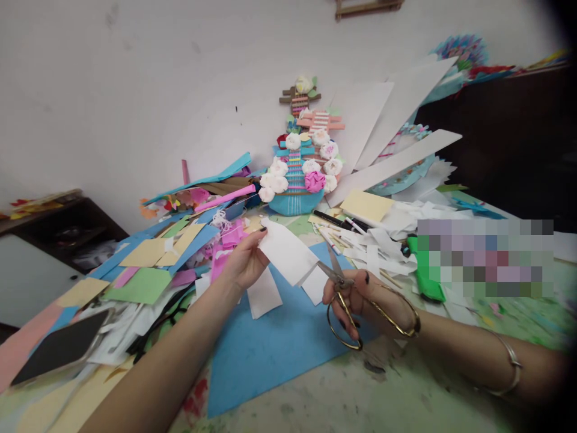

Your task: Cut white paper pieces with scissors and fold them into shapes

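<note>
My left hand (pixel 246 261) pinches the upper left end of a white piece of paper (pixel 291 249), holding it up over a blue sheet (pixel 288 343). In my right hand (pixel 360 294) is a pair of scissors (pixel 340 281) with gold-coloured handles. Their blades are spread apart and point up and left. One blade tip is at or very near the paper's right corner; I cannot tell whether it touches. More white paper pieces (pixel 264 294) lie on the blue sheet beneath.
Behind stands a blue paper instrument (pixel 295 195) with paper flowers. Coloured papers (pixel 139 285) and a phone (pixel 63 346) lie left. Markers (pixel 331 219), white scraps (pixel 410 216) and a green object (pixel 426 270) are right. A wall (pixel 135 78) rises behind the table.
</note>
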Tool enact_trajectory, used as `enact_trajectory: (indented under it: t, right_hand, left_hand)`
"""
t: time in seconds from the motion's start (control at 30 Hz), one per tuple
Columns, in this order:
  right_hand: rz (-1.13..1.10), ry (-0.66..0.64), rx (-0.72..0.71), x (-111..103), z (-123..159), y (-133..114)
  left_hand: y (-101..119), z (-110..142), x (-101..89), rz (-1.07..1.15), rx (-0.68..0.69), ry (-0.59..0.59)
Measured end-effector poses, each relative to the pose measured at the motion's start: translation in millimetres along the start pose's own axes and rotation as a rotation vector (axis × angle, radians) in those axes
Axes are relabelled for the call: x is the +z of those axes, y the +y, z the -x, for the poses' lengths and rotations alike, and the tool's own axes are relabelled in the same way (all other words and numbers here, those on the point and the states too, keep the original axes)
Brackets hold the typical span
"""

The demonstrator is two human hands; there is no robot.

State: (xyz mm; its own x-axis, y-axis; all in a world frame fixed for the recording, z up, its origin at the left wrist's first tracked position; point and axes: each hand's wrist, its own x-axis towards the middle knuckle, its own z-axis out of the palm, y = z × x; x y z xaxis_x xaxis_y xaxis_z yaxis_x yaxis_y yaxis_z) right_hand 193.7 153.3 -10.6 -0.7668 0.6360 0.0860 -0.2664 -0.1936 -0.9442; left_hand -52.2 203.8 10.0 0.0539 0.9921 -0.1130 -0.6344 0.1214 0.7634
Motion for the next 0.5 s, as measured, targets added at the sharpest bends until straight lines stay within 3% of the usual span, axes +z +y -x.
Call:
enact_trajectory:
  t: [0.5]
  right_hand:
    - [-0.058, -0.092, -0.043, -0.7, 0.9, 3.4]
  left_hand:
    - [-11.7, 2.4, -2.4, -0.099, -0.105, 0.026]
